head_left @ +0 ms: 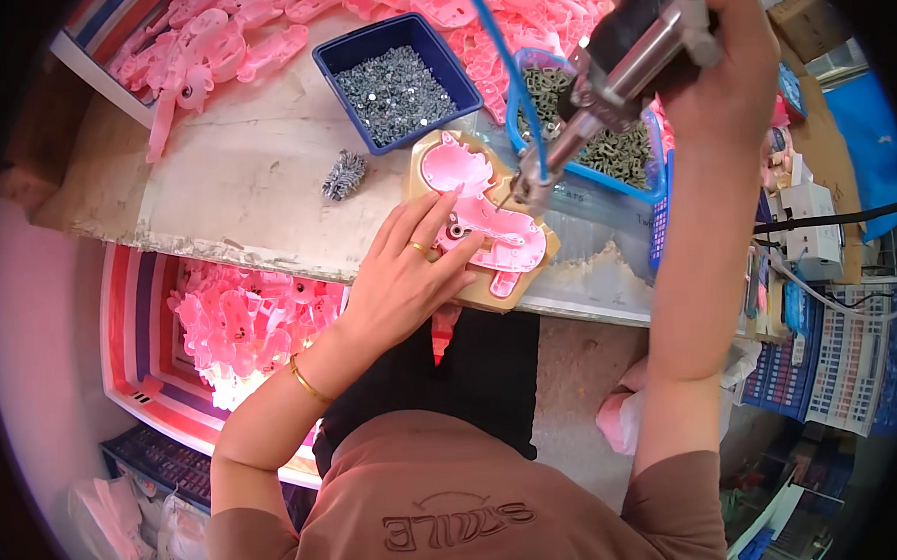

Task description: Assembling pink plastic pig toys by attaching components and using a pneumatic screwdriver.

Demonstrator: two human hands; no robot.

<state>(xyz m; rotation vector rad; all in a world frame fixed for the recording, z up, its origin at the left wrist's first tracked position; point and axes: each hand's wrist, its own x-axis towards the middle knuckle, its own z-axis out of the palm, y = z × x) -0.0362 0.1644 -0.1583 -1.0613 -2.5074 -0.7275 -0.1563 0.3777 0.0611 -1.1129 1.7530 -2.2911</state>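
Observation:
A pink plastic shell, curved like a toy half, lies in a tan fixture at the bench's front edge. My left hand rests on the shell's left side, its fingers spread and stretched across it. Up at the right, my right hand is wrapped round a metal power screwdriver, tilted so its nose points down-left. That nose is over the fixture's right side; whether it touches the shell I cannot tell. A blue cord runs down in front toward the nose.
Behind the fixture stands a dark blue bin of small screws, with a clump of screws beside it. A light blue basket holds small dark metal parts. Pink shells pile up at the back; more fill a striped box below left.

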